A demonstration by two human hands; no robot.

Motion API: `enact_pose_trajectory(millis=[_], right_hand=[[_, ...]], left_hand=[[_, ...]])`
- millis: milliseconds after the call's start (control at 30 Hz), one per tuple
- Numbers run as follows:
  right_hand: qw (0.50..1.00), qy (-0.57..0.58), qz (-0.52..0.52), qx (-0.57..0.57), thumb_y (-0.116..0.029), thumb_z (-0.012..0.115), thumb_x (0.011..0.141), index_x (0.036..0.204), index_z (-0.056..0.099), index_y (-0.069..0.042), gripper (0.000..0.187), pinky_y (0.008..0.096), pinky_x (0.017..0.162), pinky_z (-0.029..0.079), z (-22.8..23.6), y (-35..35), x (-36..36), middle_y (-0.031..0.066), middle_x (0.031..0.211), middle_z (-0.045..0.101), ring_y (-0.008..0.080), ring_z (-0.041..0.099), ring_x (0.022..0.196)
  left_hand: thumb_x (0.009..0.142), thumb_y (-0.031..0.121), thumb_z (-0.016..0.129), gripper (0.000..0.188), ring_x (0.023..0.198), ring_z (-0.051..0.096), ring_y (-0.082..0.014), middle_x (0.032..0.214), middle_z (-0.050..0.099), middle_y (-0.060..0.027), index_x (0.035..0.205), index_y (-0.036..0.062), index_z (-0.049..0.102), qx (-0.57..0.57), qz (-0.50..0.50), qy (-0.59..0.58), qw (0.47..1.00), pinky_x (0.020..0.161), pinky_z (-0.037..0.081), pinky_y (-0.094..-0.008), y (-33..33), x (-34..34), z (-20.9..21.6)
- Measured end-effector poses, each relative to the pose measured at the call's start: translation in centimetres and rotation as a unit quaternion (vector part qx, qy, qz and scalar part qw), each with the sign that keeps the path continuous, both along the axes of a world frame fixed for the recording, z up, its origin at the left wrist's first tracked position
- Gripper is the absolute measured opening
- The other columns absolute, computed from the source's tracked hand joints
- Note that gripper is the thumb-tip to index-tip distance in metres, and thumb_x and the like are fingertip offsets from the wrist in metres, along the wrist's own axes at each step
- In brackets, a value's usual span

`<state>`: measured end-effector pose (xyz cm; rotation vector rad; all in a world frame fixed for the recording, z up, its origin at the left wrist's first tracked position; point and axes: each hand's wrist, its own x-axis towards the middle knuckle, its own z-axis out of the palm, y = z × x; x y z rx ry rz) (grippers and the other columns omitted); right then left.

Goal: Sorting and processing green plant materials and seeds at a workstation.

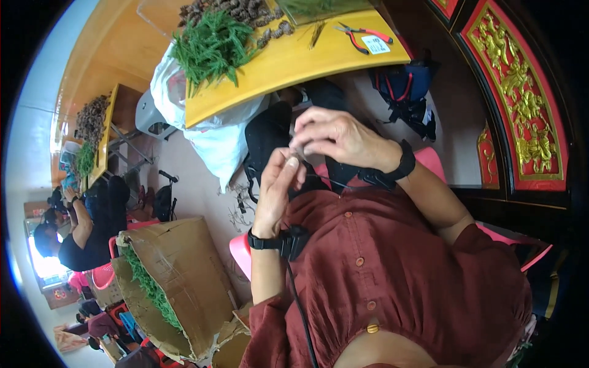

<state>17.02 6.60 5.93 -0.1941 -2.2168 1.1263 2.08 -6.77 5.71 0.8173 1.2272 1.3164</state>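
Note:
My left hand (pixel 277 184) and my right hand (pixel 337 136) meet in front of my chest, just below the edge of a yellow table (pixel 288 64). Their fingertips pinch a small thin object (pixel 299 153) between them; it is too small to tell what it is, and a thin dark wire (pixel 325 180) seems to run from it. Both wrists wear black bands. On the table lie a heap of green artificial pine sprigs (pixel 211 46), a pile of brown pine cones (pixel 245 12) and red-handled pliers (pixel 362 34).
A white plastic bag (pixel 215 138) hangs at the table's left end. A torn cardboard box (pixel 178 276) with green sprigs stands at my left. A dark backpack (pixel 405 92) lies under the table. Other people sit at another table (pixel 101 141) far left. A red and gold carved panel (pixel 521 92) stands right.

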Motion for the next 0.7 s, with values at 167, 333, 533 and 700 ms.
enact_pose_trajectory(millis=[167, 333, 533, 700], right_hand=[[0.999, 0.017, 0.036, -0.003, -0.006, 0.071, 0.077, 0.091, 0.071, -0.004, 0.015, 0.0309, 0.075, 0.050, 1.5, -0.2, 0.4, 0.0104, 0.100, 0.062, 0.0232, 0.063, 0.086], [0.997, 0.061, 0.038, 0.022, -0.008, 0.068, 0.078, 0.083, 0.068, -0.002, 0.008, 0.0330, 0.074, 0.048, 3.0, -0.6, 0.5, 0.0088, 0.084, 0.064, 0.0243, 0.061, 0.083], [0.997, 0.021, -0.027, 0.074, -0.009, 0.070, 0.076, 0.085, 0.065, -0.003, 0.011, 0.0337, 0.075, 0.046, 3.1, -1.5, 0.5, 0.0072, 0.083, 0.064, 0.0245, 0.057, 0.086], [0.991, -0.059, -0.080, 0.090, -0.007, 0.069, 0.079, 0.088, 0.063, -0.003, 0.012, 0.0317, 0.075, 0.047, 3.1, -2.3, 0.5, 0.0067, 0.083, 0.064, 0.0218, 0.059, 0.085]], left_hand=[[0.095, 0.028, 0.053, 0.027, 0.065, 0.044, -0.0084, 0.075, 0.051, 0.0001, 0.102, 0.0027, 0.056, -0.024, -0.065, -0.090, 0.994, 0.060, 0.034, -0.0208, -0.6, -0.5, 1.3], [0.096, 0.027, 0.052, 0.025, 0.065, 0.044, -0.0081, 0.075, 0.051, 0.0004, 0.101, 0.0029, 0.055, -0.014, -0.080, -0.111, 0.991, 0.061, 0.034, -0.0205, -1.1, 0.0, 3.1], [0.096, 0.020, 0.053, 0.017, 0.067, 0.046, -0.0078, 0.075, 0.051, 0.0004, 0.100, 0.0038, 0.055, 0.004, -0.020, 0.131, 0.991, 0.060, 0.037, -0.0216, -1.6, 0.9, 4.1], [0.091, 0.012, 0.058, 0.013, 0.062, 0.055, -0.0217, 0.073, 0.057, -0.0109, 0.098, 0.0015, 0.054, 0.102, 0.060, 0.535, 0.837, 0.058, 0.044, -0.0321, -1.5, 2.2, 4.1]])
